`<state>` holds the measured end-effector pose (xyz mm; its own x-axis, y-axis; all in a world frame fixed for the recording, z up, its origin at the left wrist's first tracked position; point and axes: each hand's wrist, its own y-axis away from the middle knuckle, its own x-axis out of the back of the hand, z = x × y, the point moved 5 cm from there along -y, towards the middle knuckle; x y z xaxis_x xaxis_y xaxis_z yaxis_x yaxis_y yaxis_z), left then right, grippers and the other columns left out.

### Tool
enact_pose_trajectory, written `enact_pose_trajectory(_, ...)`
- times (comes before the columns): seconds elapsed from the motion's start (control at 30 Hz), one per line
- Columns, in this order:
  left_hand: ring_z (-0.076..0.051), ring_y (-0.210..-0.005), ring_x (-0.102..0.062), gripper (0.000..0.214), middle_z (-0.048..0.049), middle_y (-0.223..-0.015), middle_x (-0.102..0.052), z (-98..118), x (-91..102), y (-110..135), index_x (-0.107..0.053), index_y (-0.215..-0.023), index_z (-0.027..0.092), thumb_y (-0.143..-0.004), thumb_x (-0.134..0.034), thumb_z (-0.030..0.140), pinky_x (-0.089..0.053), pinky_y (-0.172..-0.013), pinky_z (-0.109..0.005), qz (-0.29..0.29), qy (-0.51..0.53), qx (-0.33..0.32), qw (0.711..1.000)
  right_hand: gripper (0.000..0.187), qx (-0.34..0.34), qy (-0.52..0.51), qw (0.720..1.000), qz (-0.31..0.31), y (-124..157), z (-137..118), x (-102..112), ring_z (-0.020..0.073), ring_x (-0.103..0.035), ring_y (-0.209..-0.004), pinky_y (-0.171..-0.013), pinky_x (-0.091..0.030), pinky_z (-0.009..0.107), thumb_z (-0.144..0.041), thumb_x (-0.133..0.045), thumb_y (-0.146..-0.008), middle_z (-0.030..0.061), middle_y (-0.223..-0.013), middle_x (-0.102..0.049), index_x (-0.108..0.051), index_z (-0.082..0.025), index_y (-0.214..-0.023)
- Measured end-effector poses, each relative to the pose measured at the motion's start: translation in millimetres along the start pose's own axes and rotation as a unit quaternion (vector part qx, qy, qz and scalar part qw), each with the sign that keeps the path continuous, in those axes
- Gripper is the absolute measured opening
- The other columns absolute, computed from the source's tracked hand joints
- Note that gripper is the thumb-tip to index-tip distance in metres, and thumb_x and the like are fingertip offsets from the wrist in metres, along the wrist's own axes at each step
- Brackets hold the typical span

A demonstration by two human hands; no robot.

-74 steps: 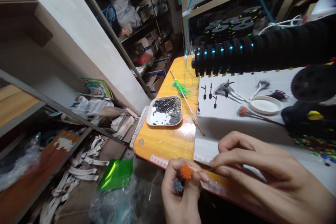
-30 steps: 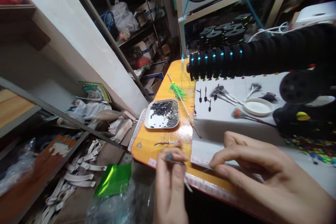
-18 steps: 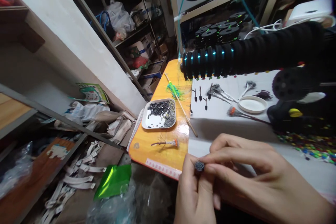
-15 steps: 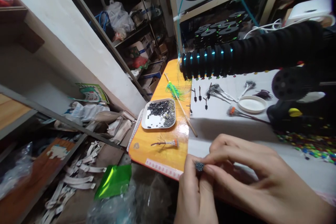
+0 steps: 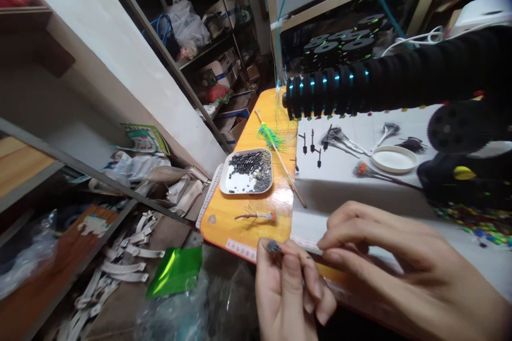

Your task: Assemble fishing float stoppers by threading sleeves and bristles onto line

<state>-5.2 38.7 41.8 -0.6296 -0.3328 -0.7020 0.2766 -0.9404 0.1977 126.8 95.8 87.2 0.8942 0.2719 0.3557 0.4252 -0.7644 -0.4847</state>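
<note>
My left hand (image 5: 288, 293) is closed at the table's near edge, pinching a small bundle with a dark blue-grey tip (image 5: 273, 246). My right hand (image 5: 404, 266) hovers just to its right, fingers curled, thumb and forefinger pinched near the bundle's stem; what they grip is too small to make out. An orange-tipped bundle (image 5: 258, 216) lies on the orange table (image 5: 248, 224) a little beyond my left hand.
A white tray of small black parts (image 5: 248, 171), a thin stick with green fringe (image 5: 280, 157), a white dish (image 5: 394, 159) and more bundles on white paper (image 5: 344, 176). Black spools on a rod (image 5: 360, 90) at the back. Cluttered shelves and floor at left.
The orange-tipped bundle left my left hand and now lies on the table. My hands came together on the blue-tipped bundle, then my left hand drew it slightly leftward.
</note>
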Motion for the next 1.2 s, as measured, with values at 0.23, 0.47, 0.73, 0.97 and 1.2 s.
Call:
enact_pose_trajectory(0.23, -0.002, -0.044, -0.019, 0.021, 0.0066, -0.058, -0.057, 5.6, 3.1, 1.7, -0.075, -0.079, 0.023, -0.081, -0.088, 0.04, -0.029, -0.04, -0.01, -0.009, 0.012, -0.012, 1.0, 0.012, 0.053, 0.002, 0.998, -0.028, 1.3, 2.3, -3.7, 0.0118, -0.065, -0.068, -0.058, -0.051, 0.019, -0.018, -0.065, -0.098, 0.0036, -0.089, -0.066, -0.074, -0.026, -0.098)
enact_pose_trajectory(0.47, -0.001, -0.043, -0.018, 0.021, 0.0067, -0.057, -0.056, 3.1, 4.5, 0.6, -0.074, -0.079, 0.023, -0.081, -0.088, 0.039, -0.029, -0.039, -0.011, -0.016, 0.02, -0.001, 1.0, 0.01, 0.04, 0.002, 0.999, -0.022, 3.3, 4.1, -3.1, 0.012, -0.064, -0.065, -0.055, -0.049, 0.019, -0.021, -0.069, -0.095, 0.0022, -0.088, -0.064, -0.075, -0.029, -0.098)
enact_pose_trajectory(0.73, -0.001, -0.043, -0.017, 0.023, 0.0071, -0.059, -0.056, 1.2, 4.3, 2.5, -0.072, -0.08, 0.023, -0.084, -0.085, 0.041, -0.028, -0.039, -0.011, -0.013, 0.015, -0.013, 1.0, 0.009, 0.06, 0.031, 0.997, -0.034, 3.7, 4.4, -1.4, 0.0115, -0.065, -0.068, -0.056, -0.051, 0.018, -0.021, -0.069, -0.096, 0.0019, -0.092, -0.064, -0.073, -0.027, -0.101)
enact_pose_trajectory(0.97, -0.001, -0.041, -0.02, 0.039, 0.0076, -0.057, -0.056, 1.0, 5.6, 0.4, -0.058, -0.075, 0.02, -0.08, -0.089, 0.044, -0.029, -0.039, -0.012, -0.014, 0.008, 0.016, 1.0, 0.008, 0.047, 0.031, 0.998, -0.021, 5.3, 4.7, -4.1, 0.0107, -0.061, -0.062, -0.053, -0.047, 0.019, -0.023, -0.072, -0.093, 0.0019, -0.09, -0.061, -0.074, -0.028, -0.099)
enact_pose_trajectory(1.2, -0.002, -0.04, -0.025, 0.052, 0.0089, -0.054, -0.055, -5.7, 4.8, 0.3, -0.053, -0.076, 0.02, -0.07, -0.094, 0.051, -0.031, -0.038, -0.012, 0.006, -0.019, 0.046, 0.999, 0.013, 0.031, -0.027, 0.999, -0.033, 5.2, 3.2, -3.7, 0.0123, -0.066, -0.06, -0.051, -0.051, 0.019, -0.023, -0.075, -0.093, 0.0019, -0.082, -0.065, -0.08, -0.03, -0.103)
